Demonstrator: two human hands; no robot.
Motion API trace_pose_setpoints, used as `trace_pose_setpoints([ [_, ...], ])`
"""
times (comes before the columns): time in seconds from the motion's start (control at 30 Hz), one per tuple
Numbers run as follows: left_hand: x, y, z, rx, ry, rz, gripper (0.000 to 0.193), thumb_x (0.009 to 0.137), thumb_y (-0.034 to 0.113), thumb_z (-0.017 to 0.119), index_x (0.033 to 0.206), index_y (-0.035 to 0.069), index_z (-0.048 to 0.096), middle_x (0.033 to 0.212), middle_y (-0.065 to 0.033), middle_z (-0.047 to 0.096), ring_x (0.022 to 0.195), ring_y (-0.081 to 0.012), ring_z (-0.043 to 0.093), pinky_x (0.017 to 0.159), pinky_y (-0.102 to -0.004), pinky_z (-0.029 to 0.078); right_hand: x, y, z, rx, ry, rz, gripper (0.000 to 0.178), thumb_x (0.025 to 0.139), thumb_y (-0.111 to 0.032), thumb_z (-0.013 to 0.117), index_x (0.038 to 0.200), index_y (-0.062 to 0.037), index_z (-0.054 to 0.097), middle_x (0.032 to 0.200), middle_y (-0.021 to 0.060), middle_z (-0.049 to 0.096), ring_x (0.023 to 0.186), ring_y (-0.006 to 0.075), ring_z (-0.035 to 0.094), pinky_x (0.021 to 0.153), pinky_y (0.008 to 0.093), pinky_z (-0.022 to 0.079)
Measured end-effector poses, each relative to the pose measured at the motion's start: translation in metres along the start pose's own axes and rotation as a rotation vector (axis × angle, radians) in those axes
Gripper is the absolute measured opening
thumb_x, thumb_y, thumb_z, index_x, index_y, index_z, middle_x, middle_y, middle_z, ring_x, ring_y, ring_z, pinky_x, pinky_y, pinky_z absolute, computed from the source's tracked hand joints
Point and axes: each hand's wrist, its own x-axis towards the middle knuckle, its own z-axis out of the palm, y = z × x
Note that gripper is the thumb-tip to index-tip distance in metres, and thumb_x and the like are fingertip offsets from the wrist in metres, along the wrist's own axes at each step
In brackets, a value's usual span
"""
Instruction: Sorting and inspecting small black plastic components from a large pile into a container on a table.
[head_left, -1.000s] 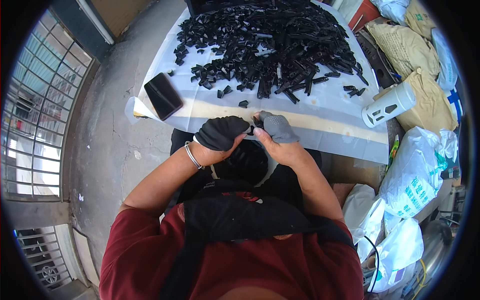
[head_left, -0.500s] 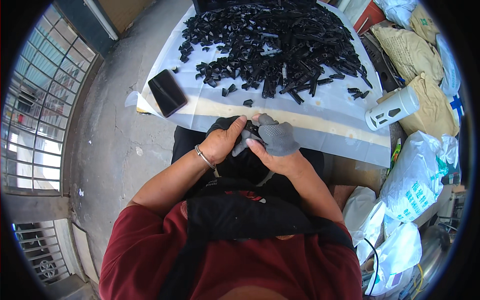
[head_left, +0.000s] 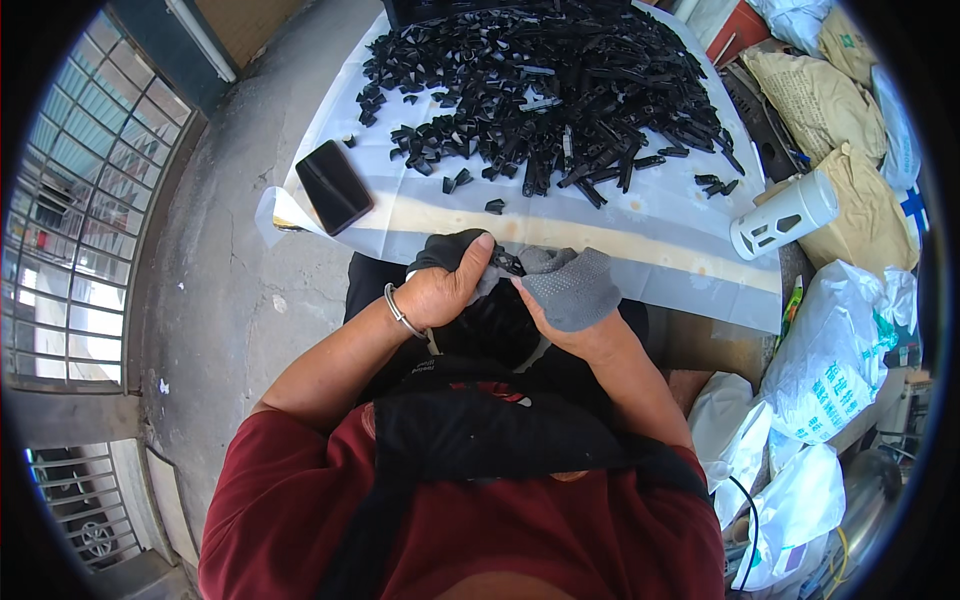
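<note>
Over my lap, at the table's near edge, both hands meet around a small black plastic part [head_left: 508, 263]. My left hand [head_left: 452, 276], in a dark fingerless glove with a metal bangle at the wrist, is closed on it, thumb stretched along the top. From the other side my right hand [head_left: 568, 295], in a grey dotted glove with the thumb bare, pinches its right end. Fingers cover much of the part. Beyond them, a heap of similar black plastic pieces [head_left: 540, 100] spreads over the white-covered table [head_left: 420, 215]; one loose piece [head_left: 495, 206] lies nearest my hands.
A dark phone [head_left: 334, 187] lies at the table's left corner. On the right edge a white cylindrical container [head_left: 785, 216] rests tilted. Paper sacks [head_left: 815, 100] and white plastic bags [head_left: 828, 360] crowd the right side. A barred window [head_left: 95, 200] stands left.
My right hand has turned and shifted slightly right and down, its glove back showing more. The left hand stays nearly in place, still gripping the black part.
</note>
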Motion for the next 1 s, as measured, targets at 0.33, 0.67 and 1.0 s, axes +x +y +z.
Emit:
trace_pose_setpoints([
  [0.33, -0.003, -0.011, 0.001, 0.319, -0.076, 0.047, 0.029, 0.088, 0.023, 0.042, 0.074, 0.002, 0.055, 0.072, -0.0207, 0.057, 0.070, -0.0383, 0.055, 0.061, -0.0434, 0.044, -0.011, 0.002, 0.036, 0.215, -0.083, -0.044, 0.023, 0.081, -0.027, 0.054, 0.089, -0.0062, 0.060, 0.087, 0.0133, 0.060, 0.083, 0.0328, 0.055, 0.075, 0.0420, 0.042],
  [0.67, 0.061, -0.048, 0.005, 0.809, 0.237, 0.250, 0.021, 0.081, 0.024, 0.053, 0.089, 0.005, 0.058, 0.086, -0.0162, 0.060, 0.076, -0.0303, 0.059, 0.065, -0.0391, 0.046, 0.035, 0.098, 0.026, -0.406, 0.098, 0.264, 0.019, 0.080, -0.023, 0.054, 0.085, -0.0052, 0.059, 0.079, 0.0156, 0.058, 0.074, 0.0327, 0.056, 0.065, 0.0436, 0.044],
  [1.0, 0.029, -0.014, -0.007, 0.596, 0.016, 0.104, 0.023, 0.074, 0.022, 0.064, 0.087, 0.003, 0.059, 0.076, -0.0186, 0.059, 0.069, -0.0332, 0.059, 0.061, -0.0380, 0.047, 0.000, 0.045, 0.018, 0.058, 0.288, 0.077, 0.017, 0.082, -0.016, 0.055, 0.091, -0.0022, 0.059, 0.082, 0.0141, 0.060, 0.074, 0.0324, 0.055, 0.067, 0.0404, 0.043],
])
